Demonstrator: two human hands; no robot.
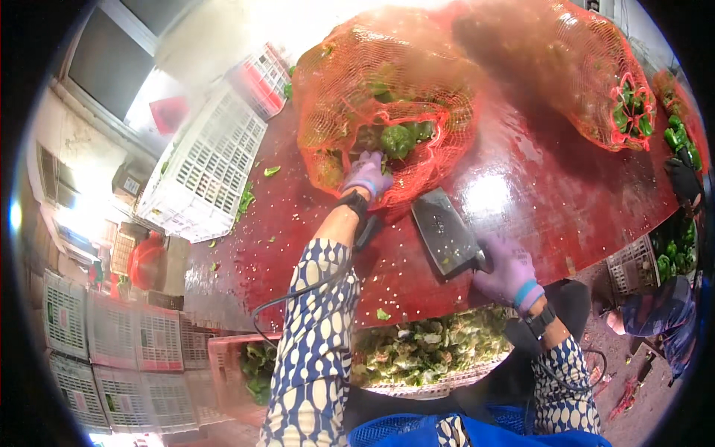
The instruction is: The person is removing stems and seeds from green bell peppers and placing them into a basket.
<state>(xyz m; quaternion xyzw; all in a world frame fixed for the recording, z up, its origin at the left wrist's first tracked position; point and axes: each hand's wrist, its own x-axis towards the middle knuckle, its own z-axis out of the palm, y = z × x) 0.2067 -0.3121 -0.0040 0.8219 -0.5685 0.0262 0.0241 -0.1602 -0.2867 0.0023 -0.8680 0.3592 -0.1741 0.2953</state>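
My left hand [367, 176], in a pale purple glove, reaches into the opening of a large red mesh sack [439, 160] on the table. Its fingers curl at a green bell pepper, mostly hidden by the hand. Beside them, another green bell pepper [398, 141] shows in the opening. A wide dark-bladed cleaver [444, 227] lies low over the tabletop, its blade pointing away toward the sack. My right hand [509, 273], gloved alike, is closed around the cleaver's handle, which the fingers largely cover.
The red table [328, 287] is wet and strewn with seeds and scraps. A second mesh sack [566, 74] lies at the right. White crates [208, 160] stand left. Below the near edge is a crate of pepper trimmings [432, 346]. A co-worker's dark-gloved hand [684, 177] is far right.
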